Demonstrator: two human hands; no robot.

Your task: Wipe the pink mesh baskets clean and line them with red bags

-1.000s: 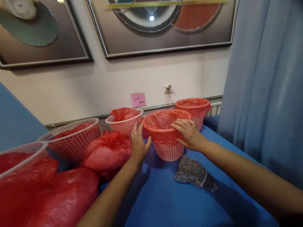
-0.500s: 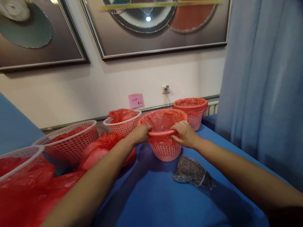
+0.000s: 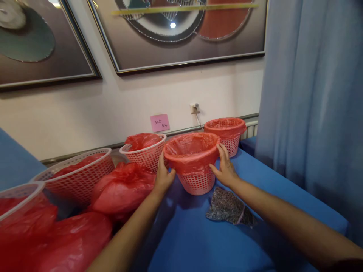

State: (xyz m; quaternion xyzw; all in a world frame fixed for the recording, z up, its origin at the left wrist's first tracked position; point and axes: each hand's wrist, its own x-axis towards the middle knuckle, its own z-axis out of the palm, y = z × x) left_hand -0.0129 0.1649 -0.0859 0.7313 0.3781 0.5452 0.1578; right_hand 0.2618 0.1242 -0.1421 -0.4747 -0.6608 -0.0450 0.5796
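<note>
A small pink lattice basket point(image 3: 198, 181) stands on the blue table point(image 3: 215, 241), lined with a red plastic bag point(image 3: 193, 151) whose edge is folded down over the rim. My left hand point(image 3: 163, 174) presses flat against the basket's left side, fingers stretched up along the bag. My right hand point(image 3: 226, 168) lies against its right side, fingers spread and extended. Neither hand grips anything.
A second lined basket point(image 3: 227, 130) stands behind to the right, and a white-rimmed one point(image 3: 144, 149) to the left. Larger baskets point(image 3: 76, 172) and loose red bags point(image 3: 121, 187) crowd the left. A speckled grey cloth point(image 3: 228, 207) lies near my right forearm. Blue curtain point(image 3: 312, 94) at right.
Half a second ago both hands pinched the bag at the basket's near rim. Now the bag's edge is folded down over the rim and both hands lie flat on the basket's sides.
</note>
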